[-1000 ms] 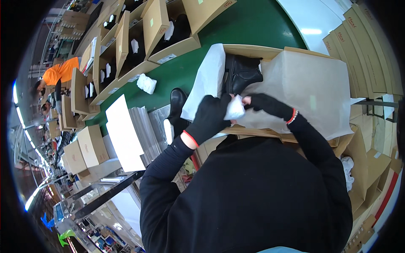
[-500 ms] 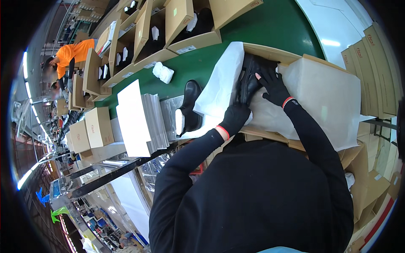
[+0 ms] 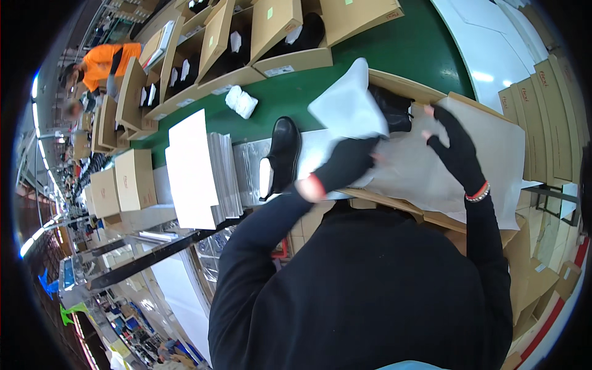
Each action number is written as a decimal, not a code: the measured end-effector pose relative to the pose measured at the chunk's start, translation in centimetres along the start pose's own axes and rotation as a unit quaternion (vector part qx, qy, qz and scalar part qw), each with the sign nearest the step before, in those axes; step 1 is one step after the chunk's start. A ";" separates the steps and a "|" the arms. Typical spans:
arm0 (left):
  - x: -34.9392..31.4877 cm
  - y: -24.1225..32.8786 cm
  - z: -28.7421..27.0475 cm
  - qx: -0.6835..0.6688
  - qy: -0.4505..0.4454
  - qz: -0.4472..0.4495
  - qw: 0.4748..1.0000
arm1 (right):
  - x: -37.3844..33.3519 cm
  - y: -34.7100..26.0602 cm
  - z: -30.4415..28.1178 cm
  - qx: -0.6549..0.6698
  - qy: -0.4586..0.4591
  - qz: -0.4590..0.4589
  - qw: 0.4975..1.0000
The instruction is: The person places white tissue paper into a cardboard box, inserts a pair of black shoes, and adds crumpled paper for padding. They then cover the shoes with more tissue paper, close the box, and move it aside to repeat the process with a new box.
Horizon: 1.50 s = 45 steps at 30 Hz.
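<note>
A black boot [image 3: 391, 110] lies in an open cardboard shoe box [image 3: 425, 88], partly covered by a raised sheet of white wrapping paper [image 3: 349, 102]. My left hand [image 3: 348, 163], in a black fingerless glove and smeared by motion, is closed on the paper's near edge beside the boot. My right hand [image 3: 456, 148], gloved the same way, hovers over the paper lining [image 3: 493, 166] on the box's right side, fingers spread and holding nothing. A second black boot [image 3: 284, 151] with white stuffing in its opening lies left of the box.
A stack of white sheets [image 3: 191, 169] stands left of the loose boot. A white paper wad [image 3: 241, 102] rests on the green table [image 3: 394, 46]. Open boxes [image 3: 296, 61] with boots line the far side; folded cartons [image 3: 536, 117] stand right. A person in orange [image 3: 108, 65] works far left.
My left hand has drawn the paper rightward, partly over the boot in the box. My right hand has let go of that boot and moved right, fingers opening.
</note>
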<state>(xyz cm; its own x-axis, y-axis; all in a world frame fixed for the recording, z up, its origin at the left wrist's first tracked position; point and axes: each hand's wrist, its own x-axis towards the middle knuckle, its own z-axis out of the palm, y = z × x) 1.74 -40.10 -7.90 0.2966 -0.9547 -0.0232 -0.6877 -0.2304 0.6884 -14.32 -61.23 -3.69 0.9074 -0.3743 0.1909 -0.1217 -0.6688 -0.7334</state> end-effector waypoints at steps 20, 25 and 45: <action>-30.3 -29.2 -19.5 0.281 0.457 -0.542 0.646 | -4.0 1.1 4.8 -0.223 -0.165 0.012 0.961; -33.9 -29.4 -21.2 0.153 0.293 -0.680 0.655 | -2.7 -2.1 7.7 -0.161 -0.228 -0.051 0.959; -12.0 -6.2 -15.0 -0.074 0.373 -0.203 0.902 | -8.8 4.8 0.4 -0.287 -0.076 0.132 0.946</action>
<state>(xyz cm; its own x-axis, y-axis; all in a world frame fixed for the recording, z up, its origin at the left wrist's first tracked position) 12.37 -24.42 -0.97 0.9061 -0.3912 0.1612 -0.3418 -0.4521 0.8239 -22.72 -60.85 -9.13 0.8572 -0.5092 -0.0773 -0.5105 -0.8201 -0.2586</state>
